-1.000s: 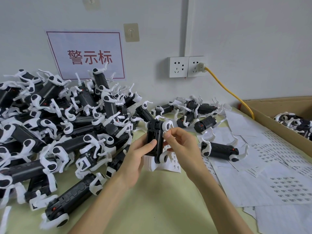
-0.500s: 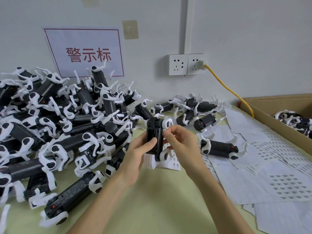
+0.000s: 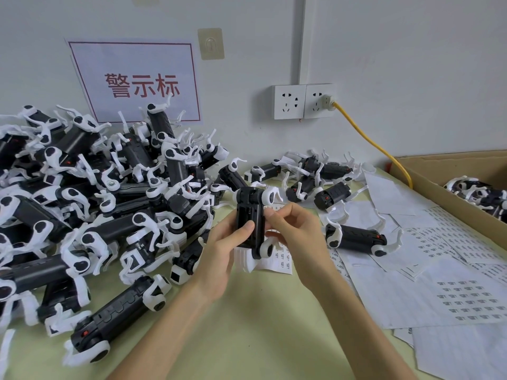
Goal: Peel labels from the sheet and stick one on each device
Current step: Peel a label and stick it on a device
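Observation:
A black device with white legs [image 3: 251, 215] stands upright above the table's middle. My left hand [image 3: 219, 259] grips it from the left, thumb across its front. My right hand [image 3: 295, 234] has its fingers curled against the device's right side; any label between them is too small to see. A small label sheet [image 3: 282, 263] lies on the table just behind and below the device. A large heap of the same devices [image 3: 82, 209] fills the left of the table. One device [image 3: 356, 237] lies alone to the right of my hands.
Several white label sheets [image 3: 452, 292] cover the table's right side. A cardboard box [image 3: 439, 187] at the far right holds more devices. A few devices [image 3: 315, 176] lie near the wall, below a socket with a yellow cable [image 3: 370, 141].
Both hands and the held device stay almost in place. My right fingers have shifted slightly against the device's upper right side.

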